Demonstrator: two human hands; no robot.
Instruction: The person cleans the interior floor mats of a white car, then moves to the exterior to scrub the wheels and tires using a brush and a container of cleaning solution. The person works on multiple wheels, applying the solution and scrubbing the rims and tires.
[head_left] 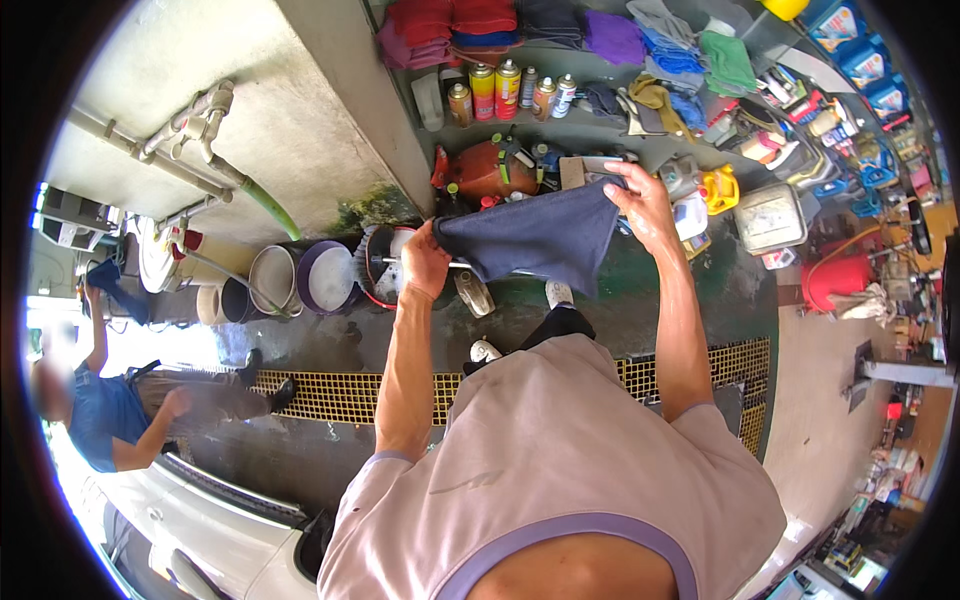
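Observation:
A dark navy cloth [540, 237] hangs stretched between my two raised hands, its lower edge drooping to a point on the right. My left hand [426, 262] is closed on the cloth's left end. At the upper right end, my right hand [645, 205] pinches a corner between thumb and fingers. Behind and below the cloth, part of a long pole and a metal-looking block [474, 295] show near the floor. The cloth hides some of what stands on the floor behind it.
Shelves ahead hold folded cloths [615, 38] and spray cans [507, 88]. Buckets [327, 277] stand along the wall at left. A yellow floor grating [335, 398] runs beneath me. A co-worker in blue [105, 425] stands beside a white car [215, 530], holding a blue cloth [122, 288].

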